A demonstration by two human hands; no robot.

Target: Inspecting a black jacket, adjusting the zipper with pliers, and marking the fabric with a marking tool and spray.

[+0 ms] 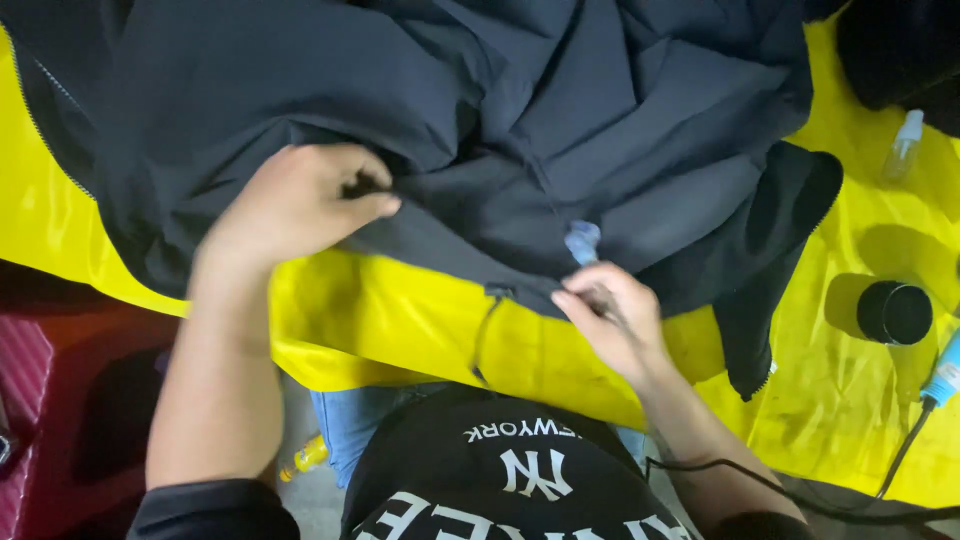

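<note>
A dark navy jacket [520, 110] lies crumpled over a yellow table cover [400, 330]. My left hand [295, 200] pinches a fold of the jacket's hem near the left. My right hand [610, 315] grips the jacket's lower edge near the middle, close to a small pale blue tag [582, 240]. A zipper [40, 80] runs along the jacket's left edge. One sleeve [770, 260] hangs down to the right.
A black round cup-like object [895, 312] stands on the yellow cover at right. A small clear spray bottle [903, 140] sits further back. A blue-tipped tool with a black cable [935, 385] lies at the right edge. A red case [40, 400] is at lower left.
</note>
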